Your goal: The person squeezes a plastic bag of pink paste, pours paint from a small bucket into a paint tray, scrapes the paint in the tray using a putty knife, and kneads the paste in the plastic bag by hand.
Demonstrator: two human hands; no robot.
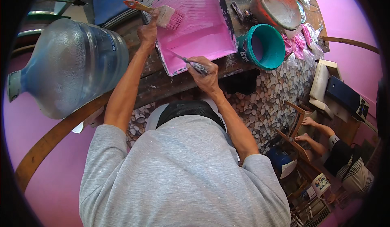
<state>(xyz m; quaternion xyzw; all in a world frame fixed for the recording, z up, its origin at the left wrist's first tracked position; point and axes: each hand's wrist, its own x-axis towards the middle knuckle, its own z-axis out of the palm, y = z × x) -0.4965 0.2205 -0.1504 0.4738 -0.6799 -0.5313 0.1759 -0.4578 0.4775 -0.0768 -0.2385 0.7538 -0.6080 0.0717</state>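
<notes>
My left hand (148,32) grips a wide flat paintbrush (168,16) near its ferrule; its wooden handle points up and left, and pink paint coats the bristles. The brush is over the upper left of a black-rimmed paint tray (227,19) that holds pink paint (195,48). My right hand (203,73) is closed around the paint-spotted handle of a thin tool (198,67), perhaps a palette knife or slim brush. Its narrow end reaches over the tray's near left corner; whether it touches the paint I cannot tell.
A teal bucket (281,48) stands right of the tray, with an orange basin (259,7) behind and pink-stained plastic bags (300,42) beside it. A large water jug (79,62) lies on its side at left. Lower right, another person's bare legs (317,141) rest by a wooden chair (300,117).
</notes>
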